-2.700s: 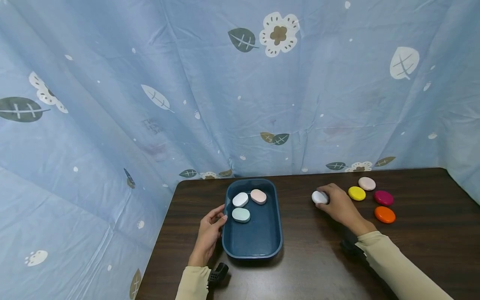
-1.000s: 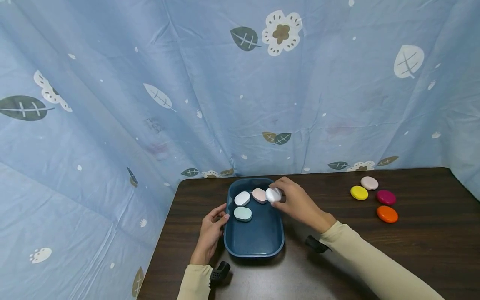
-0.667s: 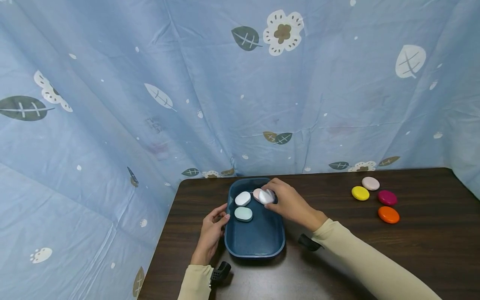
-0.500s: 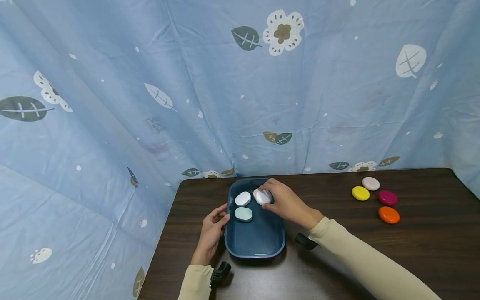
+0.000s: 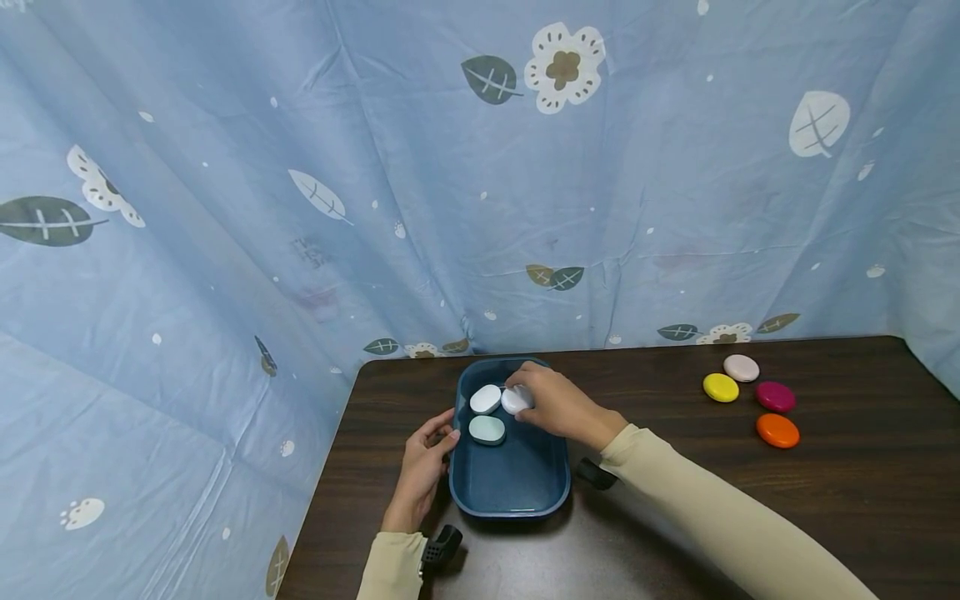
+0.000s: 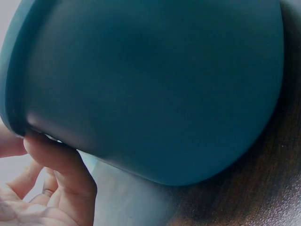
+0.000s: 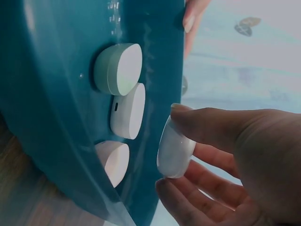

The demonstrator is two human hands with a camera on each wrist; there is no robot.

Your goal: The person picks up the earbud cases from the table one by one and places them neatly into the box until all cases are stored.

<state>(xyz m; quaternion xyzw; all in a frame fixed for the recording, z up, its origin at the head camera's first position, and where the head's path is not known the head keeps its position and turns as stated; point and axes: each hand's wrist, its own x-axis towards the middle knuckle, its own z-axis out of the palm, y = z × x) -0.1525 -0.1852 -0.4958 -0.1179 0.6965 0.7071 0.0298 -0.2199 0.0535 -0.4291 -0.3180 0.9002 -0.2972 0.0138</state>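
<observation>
While the right hand (image 5: 558,408) reaches over the deep blue oblong plastic tray (image 5: 517,487), its thumb and fingers pinch a small white oval case (image 5: 516,401), which hangs just above the tray's far end, at about twelve o'clock of the tray. In the right wrist view the same white oval case (image 7: 175,149) sits between the thumb above and the curled fingers (image 7: 181,197) below, clear of the tray floor. Three pieces lie in that far end: a white pebble-shaped case (image 5: 485,398) at eleven o'clock, a pale mint rounded case (image 5: 487,430) just nearer at nine o'clock, and a pale pink one (image 7: 113,162), mostly hidden behind the hand in the head view. The left hand (image 5: 422,471) rests against the tray's left wall at nine o'clock, fingers lightly curved with their tips on the rim. At three o'clock on the dark brown wooden table (image 5: 825,517), well apart from the tray, lie four glossy pebbles: yellow (image 5: 721,387), pale pink (image 5: 741,367), magenta (image 5: 776,397) and orange (image 5: 777,430).
</observation>
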